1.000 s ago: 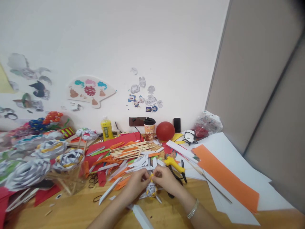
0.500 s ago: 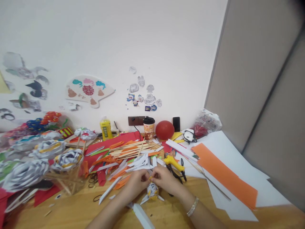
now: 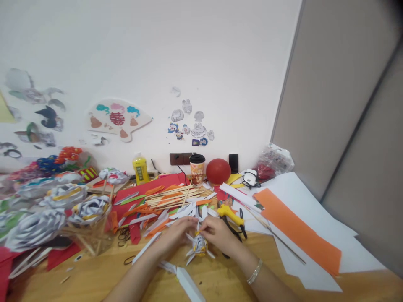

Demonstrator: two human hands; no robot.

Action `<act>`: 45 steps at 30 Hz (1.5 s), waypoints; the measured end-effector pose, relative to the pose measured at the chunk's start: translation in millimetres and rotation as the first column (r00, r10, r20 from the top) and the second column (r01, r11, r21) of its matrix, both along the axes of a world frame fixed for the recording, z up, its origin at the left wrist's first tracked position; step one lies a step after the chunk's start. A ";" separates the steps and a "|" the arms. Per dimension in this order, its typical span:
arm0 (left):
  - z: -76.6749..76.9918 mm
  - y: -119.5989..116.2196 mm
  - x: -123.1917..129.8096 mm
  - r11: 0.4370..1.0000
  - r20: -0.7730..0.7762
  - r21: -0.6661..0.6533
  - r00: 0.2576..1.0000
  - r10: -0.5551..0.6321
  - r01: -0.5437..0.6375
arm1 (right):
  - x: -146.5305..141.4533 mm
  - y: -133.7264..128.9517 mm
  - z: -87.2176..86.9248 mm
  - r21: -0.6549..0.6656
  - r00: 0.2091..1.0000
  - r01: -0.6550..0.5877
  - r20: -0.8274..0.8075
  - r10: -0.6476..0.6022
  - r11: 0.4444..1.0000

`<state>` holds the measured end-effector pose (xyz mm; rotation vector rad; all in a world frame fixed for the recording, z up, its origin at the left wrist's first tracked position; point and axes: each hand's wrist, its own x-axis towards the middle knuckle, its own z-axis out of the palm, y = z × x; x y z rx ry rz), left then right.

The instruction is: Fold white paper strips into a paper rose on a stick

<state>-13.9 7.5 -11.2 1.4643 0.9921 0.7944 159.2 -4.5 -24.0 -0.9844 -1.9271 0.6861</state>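
Note:
A small white and yellow folded-paper flower (image 3: 200, 244) stands low between my hands, white strip ends sticking out from its sides. My right hand (image 3: 216, 233) pinches the flower's upper edge, where a bit of yellow paper shows. At the flower's upper left is my left hand (image 3: 181, 231), its fingers stretched towards the top; its fingertips partly overlap white strips behind. Below the flower, a folded white paper strip (image 3: 189, 284) lies on the wooden table (image 3: 126, 283).
Beyond my hands lie wooden sticks (image 3: 173, 197) and paper strips. A yellow glue gun (image 3: 231, 214) is to the right, near orange paper (image 3: 299, 228). Finished paper flowers (image 3: 36, 228) fill the left. A cup (image 3: 197, 170) and red balloon (image 3: 218, 170) stand at the back.
My left hand has moved up and left off the flower's top, and its fingers have straightened. The flower has tilted and shifted slightly left, with more white ends showing.

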 end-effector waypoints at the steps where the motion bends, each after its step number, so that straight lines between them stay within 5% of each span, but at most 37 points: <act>1: -0.8 0.7 -0.7 1.000 0.001 -0.014 1.000 -0.007 0.007 | -0.6 0.1 -0.2 0.011 1.000 0.000 0.006 0.000 1.000; 12: -7.1 -0.4 3.3 1.000 -0.057 0.029 0.998 0.013 -0.011 | 0.3 -5.1 8.0 0.042 0.997 -0.077 0.022 0.076 0.996; 26: -7.1 0.6 7.7 0.928 -0.196 0.336 0.952 0.235 -0.159 | -2.7 -16.4 17.2 0.182 0.983 -0.056 0.183 0.022 0.982; 31: -6.0 0.0 8.3 0.909 -0.226 0.386 0.939 0.260 -0.158 | -4.0 -16.8 15.5 0.173 0.990 0.012 0.135 -0.036 0.985; 45: -0.1 -0.9 5.7 0.862 -0.291 0.495 0.913 0.284 -0.111 | -5.5 -23.4 21.0 0.252 0.976 -0.068 0.218 0.012 0.965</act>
